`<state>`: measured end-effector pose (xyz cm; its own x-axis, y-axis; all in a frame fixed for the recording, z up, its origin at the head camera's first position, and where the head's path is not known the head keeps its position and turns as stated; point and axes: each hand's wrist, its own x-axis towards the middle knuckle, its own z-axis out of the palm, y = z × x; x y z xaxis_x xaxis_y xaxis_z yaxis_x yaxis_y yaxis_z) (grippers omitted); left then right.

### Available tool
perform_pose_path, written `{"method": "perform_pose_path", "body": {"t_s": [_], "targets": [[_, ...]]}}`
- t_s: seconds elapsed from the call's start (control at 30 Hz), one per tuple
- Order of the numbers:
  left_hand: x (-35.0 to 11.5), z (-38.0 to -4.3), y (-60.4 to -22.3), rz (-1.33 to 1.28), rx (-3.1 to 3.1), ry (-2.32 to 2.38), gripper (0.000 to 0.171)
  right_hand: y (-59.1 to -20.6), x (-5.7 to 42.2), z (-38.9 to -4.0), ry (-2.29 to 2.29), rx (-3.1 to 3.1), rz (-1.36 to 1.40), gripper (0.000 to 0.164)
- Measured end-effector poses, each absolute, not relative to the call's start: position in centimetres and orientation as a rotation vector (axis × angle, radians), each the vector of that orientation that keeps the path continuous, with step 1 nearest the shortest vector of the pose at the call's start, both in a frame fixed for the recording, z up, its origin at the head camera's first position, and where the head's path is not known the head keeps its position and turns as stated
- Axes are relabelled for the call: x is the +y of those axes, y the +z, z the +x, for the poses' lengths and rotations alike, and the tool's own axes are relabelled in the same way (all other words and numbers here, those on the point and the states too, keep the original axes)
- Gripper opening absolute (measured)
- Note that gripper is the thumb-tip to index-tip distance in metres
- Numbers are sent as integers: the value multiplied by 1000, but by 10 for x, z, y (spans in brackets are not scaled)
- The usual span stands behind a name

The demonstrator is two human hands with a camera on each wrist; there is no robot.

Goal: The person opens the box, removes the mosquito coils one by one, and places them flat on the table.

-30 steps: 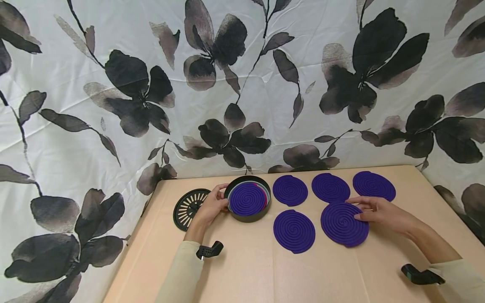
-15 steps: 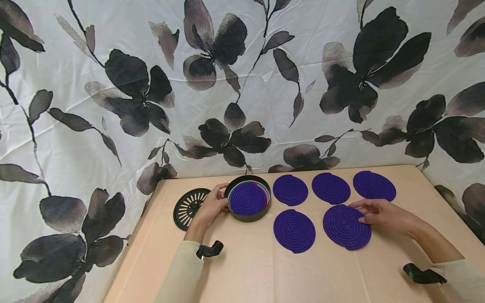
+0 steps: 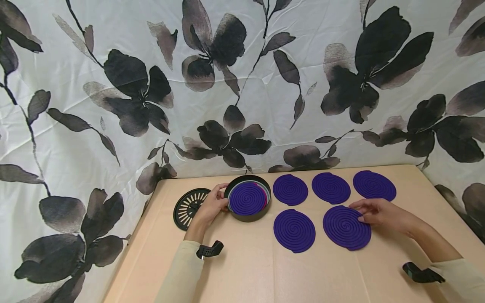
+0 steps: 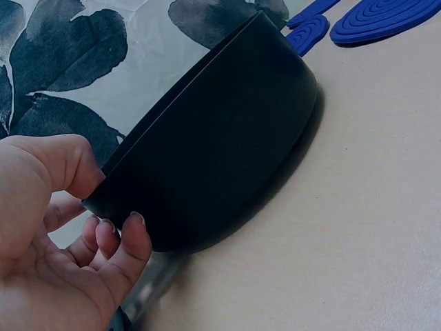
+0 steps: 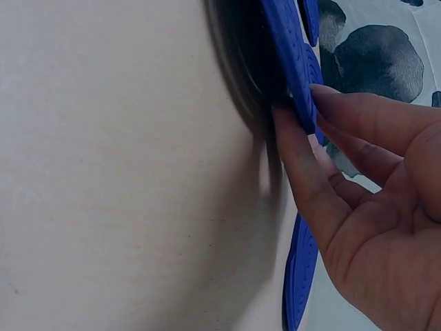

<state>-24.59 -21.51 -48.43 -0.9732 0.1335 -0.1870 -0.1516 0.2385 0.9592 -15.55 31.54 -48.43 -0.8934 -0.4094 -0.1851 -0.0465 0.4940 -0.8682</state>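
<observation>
My left hand pinches the rim of a round black holder at its left side. Inside the holder lies a purple spiral coaster, with pale and pink edges showing beneath it. On the right, my right hand holds another purple spiral coaster by its edge, between thumb and fingers. The right wrist view has that coaster edge-on, tilted, with a dark shadow below it on the table.
Behind the left hand lies a black slotted round lid. Purple coasters lie right of the holder: one in front, and a back row of a left one, a middle one and a right one. A floral cloth hangs behind the table.
My right hand has shifted slightly right and toward me with its coaster, which no longer overlaps the middle back coaster. The left hand and the holder have stayed put.
</observation>
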Motion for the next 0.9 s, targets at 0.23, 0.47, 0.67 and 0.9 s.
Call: {"method": "perform_pose_path", "body": {"t_s": [0.23, 0.47, 0.67, 0.9], "targets": [[-216, -247, -485, -10, 2278, 1805, 62, -480, 316, -160, -1313, 2418, -396, 38], [-216, -248, -486, -20, 2275, 1801, 62, -468, 316, -165, -1240, 2442, -296, 37], [-217, -248, -485, -21, 2276, 1782, 61, -459, 308, -170, -1309, 2405, -271, 40], [-219, -247, -484, 6, 2272, 1794, 63, -452, 289, -175, -1318, 2443, -269, 38]]}}
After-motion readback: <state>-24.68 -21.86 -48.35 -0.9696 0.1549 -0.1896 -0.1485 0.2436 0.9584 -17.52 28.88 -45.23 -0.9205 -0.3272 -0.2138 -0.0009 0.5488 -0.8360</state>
